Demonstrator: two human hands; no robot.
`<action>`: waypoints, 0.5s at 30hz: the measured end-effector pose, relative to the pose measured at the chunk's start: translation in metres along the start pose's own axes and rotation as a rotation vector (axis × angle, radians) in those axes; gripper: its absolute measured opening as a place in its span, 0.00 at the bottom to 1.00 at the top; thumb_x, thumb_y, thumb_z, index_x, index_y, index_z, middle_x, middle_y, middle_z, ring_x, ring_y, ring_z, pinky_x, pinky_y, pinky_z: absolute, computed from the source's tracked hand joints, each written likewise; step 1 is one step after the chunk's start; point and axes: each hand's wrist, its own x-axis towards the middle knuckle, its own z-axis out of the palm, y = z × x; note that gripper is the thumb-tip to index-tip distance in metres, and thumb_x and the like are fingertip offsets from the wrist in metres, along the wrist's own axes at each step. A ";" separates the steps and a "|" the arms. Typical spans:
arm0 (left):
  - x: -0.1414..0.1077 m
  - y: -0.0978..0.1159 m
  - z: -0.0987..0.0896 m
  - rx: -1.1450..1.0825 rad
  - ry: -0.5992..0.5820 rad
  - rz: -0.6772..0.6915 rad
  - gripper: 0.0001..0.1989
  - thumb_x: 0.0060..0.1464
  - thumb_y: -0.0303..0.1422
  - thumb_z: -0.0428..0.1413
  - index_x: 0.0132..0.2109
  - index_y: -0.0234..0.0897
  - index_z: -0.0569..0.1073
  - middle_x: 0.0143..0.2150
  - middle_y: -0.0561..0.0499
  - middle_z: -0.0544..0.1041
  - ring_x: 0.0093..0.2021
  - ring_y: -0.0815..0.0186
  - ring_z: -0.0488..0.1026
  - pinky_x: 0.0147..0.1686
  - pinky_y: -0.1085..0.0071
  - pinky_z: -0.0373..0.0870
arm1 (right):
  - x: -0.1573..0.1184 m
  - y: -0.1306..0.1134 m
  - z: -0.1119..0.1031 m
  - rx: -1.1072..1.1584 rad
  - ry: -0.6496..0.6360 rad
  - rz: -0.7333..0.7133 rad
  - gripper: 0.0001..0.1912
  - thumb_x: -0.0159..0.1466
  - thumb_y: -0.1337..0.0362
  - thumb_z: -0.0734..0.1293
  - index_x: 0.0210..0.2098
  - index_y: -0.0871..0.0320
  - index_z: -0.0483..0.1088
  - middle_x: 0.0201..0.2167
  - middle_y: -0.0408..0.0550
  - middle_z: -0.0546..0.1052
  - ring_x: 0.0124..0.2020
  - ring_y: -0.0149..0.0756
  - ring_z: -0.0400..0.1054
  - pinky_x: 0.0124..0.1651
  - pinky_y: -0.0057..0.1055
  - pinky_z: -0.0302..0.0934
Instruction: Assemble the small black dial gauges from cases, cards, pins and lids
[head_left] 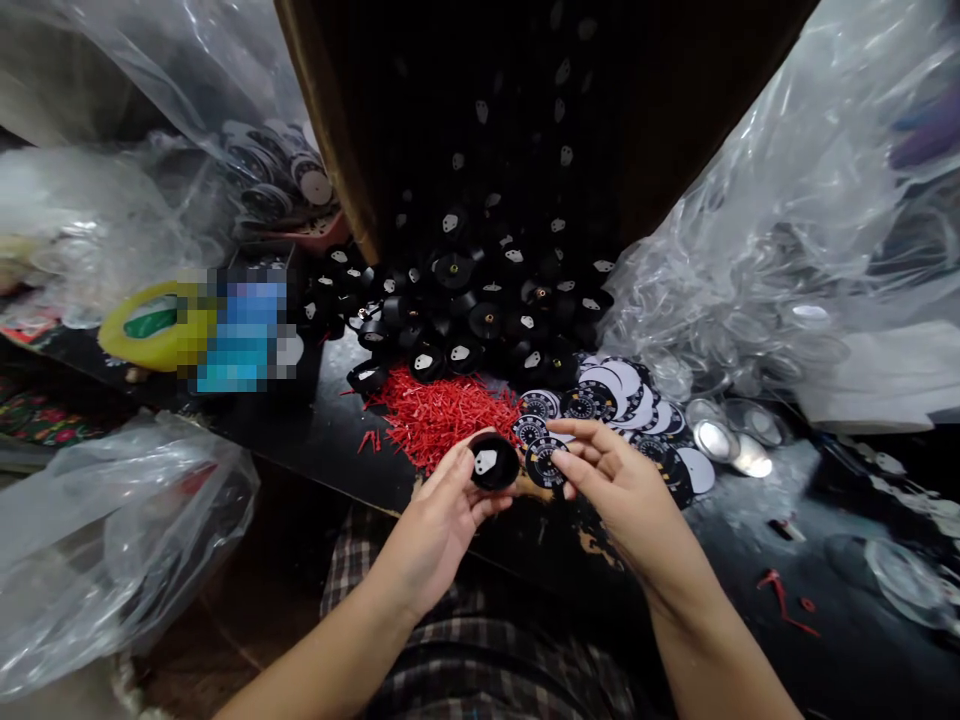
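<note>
My left hand (450, 510) is closed round a round black cup-shaped housing (505, 462), its open side up and a small white tag inside. Just to the right, my right hand (611, 475) pinches a black printed dial disc (541, 465) between thumb and fingers. The disc is close to the housing's right rim, outside it. Behind my hands lies a heap of thin red pointers (450, 405). More printed dials and white discs (619, 385) are spread behind and right of my right hand.
Many black housings (487, 318) spill from a large dark box (360, 200). Clear round covers (716, 440) lie at right below plastic bags (697, 260). A yellow tape roll (116, 335) stands left; another plastic bag (112, 540) hangs at lower left.
</note>
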 end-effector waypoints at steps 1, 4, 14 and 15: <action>0.001 -0.001 0.002 0.017 0.015 0.015 0.15 0.59 0.37 0.56 0.51 0.38 0.74 0.48 0.46 0.78 0.41 0.65 0.76 0.42 0.70 0.72 | -0.003 -0.002 0.002 0.021 0.008 0.001 0.18 0.61 0.54 0.66 0.46 0.57 0.70 0.30 0.45 0.74 0.27 0.32 0.68 0.28 0.28 0.64; 0.001 -0.005 0.007 0.065 0.011 0.013 0.16 0.58 0.36 0.57 0.52 0.39 0.74 0.51 0.47 0.77 0.46 0.63 0.75 0.47 0.67 0.71 | -0.010 -0.011 0.011 -0.023 0.107 -0.044 0.14 0.62 0.56 0.66 0.44 0.56 0.72 0.34 0.47 0.77 0.34 0.34 0.71 0.35 0.29 0.66; -0.003 -0.017 0.003 0.227 -0.076 0.058 0.19 0.56 0.37 0.58 0.56 0.45 0.72 0.59 0.50 0.71 0.61 0.57 0.64 0.55 0.64 0.67 | -0.012 -0.028 0.028 -0.306 0.074 -0.120 0.04 0.63 0.61 0.64 0.35 0.56 0.66 0.30 0.42 0.72 0.30 0.31 0.67 0.34 0.27 0.62; -0.003 -0.017 0.002 0.233 -0.084 0.056 0.20 0.56 0.37 0.59 0.56 0.44 0.72 0.59 0.50 0.72 0.61 0.56 0.65 0.55 0.64 0.67 | -0.012 -0.026 0.026 -0.320 0.066 -0.108 0.05 0.63 0.61 0.65 0.35 0.56 0.66 0.29 0.42 0.71 0.30 0.31 0.66 0.33 0.27 0.61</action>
